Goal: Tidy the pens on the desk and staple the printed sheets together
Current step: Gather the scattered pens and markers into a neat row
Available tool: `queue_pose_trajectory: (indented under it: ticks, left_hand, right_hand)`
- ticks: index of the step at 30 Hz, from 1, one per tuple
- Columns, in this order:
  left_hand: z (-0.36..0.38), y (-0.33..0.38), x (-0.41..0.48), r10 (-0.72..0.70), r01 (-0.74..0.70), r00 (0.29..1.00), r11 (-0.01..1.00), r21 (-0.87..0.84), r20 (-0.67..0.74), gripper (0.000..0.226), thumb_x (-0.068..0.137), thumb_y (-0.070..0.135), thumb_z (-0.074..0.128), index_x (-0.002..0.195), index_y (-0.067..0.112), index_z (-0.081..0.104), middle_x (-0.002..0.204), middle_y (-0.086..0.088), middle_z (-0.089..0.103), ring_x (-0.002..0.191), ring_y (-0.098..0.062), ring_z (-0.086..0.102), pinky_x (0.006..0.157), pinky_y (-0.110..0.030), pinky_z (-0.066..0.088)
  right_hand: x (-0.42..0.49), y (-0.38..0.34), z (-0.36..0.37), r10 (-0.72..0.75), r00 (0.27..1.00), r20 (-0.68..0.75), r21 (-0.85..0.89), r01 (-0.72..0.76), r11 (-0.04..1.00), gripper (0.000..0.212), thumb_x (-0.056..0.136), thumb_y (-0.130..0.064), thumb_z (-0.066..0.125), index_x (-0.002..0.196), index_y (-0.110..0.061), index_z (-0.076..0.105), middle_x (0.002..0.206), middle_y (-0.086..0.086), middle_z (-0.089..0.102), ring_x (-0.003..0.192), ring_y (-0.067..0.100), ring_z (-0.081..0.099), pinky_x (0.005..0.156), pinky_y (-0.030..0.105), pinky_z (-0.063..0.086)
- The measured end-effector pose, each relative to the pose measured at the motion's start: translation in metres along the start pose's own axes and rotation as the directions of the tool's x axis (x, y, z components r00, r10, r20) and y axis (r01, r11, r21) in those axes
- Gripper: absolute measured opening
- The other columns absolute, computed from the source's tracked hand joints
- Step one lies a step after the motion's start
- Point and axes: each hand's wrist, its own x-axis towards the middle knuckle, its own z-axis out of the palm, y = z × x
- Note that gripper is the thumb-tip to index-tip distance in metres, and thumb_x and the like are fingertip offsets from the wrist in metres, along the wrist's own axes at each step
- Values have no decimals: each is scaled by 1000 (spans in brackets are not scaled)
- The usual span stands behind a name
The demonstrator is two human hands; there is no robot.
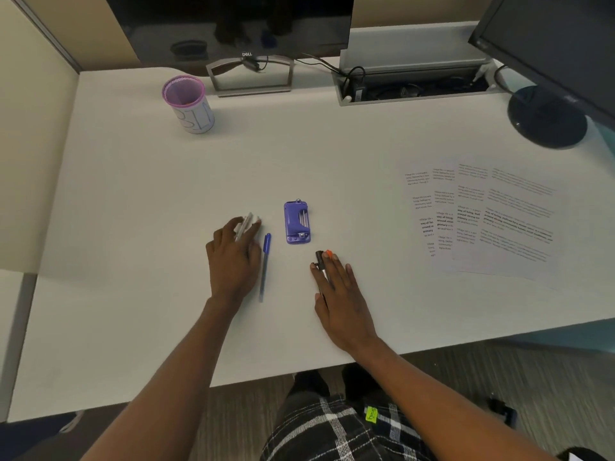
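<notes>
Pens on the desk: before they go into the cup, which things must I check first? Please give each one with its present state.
1. Pen cup upright, mouth open: ok.
2. Left hand is on the pale pen: ok; firm grip: cannot tell.
3. Right hand covers the dark pen, not lifted: not ok.
4. Blue pen lies loose on the desk: not ok.
5. Stapler stands apart from the pens: ok.
6. Printed sheets fanned out, unstapled: not ok.

"DELL" on monitor point(247, 54), printed sheets point(479, 211) text too small
</notes>
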Motion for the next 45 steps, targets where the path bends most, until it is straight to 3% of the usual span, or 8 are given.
queue_pose_trajectory:
  ticks: [4,11,18,24,32,37,45]
  left_hand:
    - [3,12,-29,5,-8,999,997,82,44,56,96,48,59,149,28,54,152,-8,49,135,-29,45,106,-47,40]
    - [11,15,-65,-71,71,997,993,94,-6,58,99,34,64,154,25,48,153,-12,50,134,-33,47,105,-50,42]
    - [4,-2,-73,-68,68,998,998,14,-18,56,107,29,52,161,27,38,170,-7,31,158,-24,27,126,-49,26]
    - [-1,-31,-57,-40,40,999,999,-20,-2,53,109,28,34,162,19,33,171,0,24,161,-15,13,130,-50,19]
    - [-11,-60,-3,-63,64,998,996,-66,16,55,110,29,33,164,21,28,172,5,21,161,-6,7,131,-40,18]
    - [-19,-82,36,-99,101,995,991,-86,19,55,110,29,34,164,28,22,172,10,18,160,-3,5,132,-38,15]
    - [-42,-125,92,-83,84,996,995,-46,21,53,111,30,35,164,27,26,170,13,18,160,-5,8,131,-38,12]
  right_hand:
    - [-1,-15,5,-26,999,27,-22,27,999,59,105,-24,37,162,-16,21,172,4,5,159,19,0,127,49,16]
    - [6,-43,19,-70,996,57,-2,70,998,59,106,-25,34,162,-16,18,172,3,5,159,17,0,127,46,17]
    - [45,-76,41,-62,995,82,9,61,998,60,107,-32,21,163,-14,9,172,5,5,159,18,1,128,43,16]
    - [88,-101,52,-131,985,113,-44,137,990,60,106,-26,21,162,-10,9,171,8,6,159,24,3,127,45,18]
    - [142,-124,66,-115,990,84,-100,124,987,59,108,-24,18,162,-6,2,171,12,-1,158,29,-2,127,45,15]
    - [184,-141,73,-94,992,83,-109,103,989,61,103,-24,2,161,-5,-2,170,15,-4,157,32,-6,127,47,13]
    - [249,-173,89,-110,989,101,-154,125,980,67,106,-26,26,160,-2,-6,169,18,-10,156,36,-11,127,49,11]
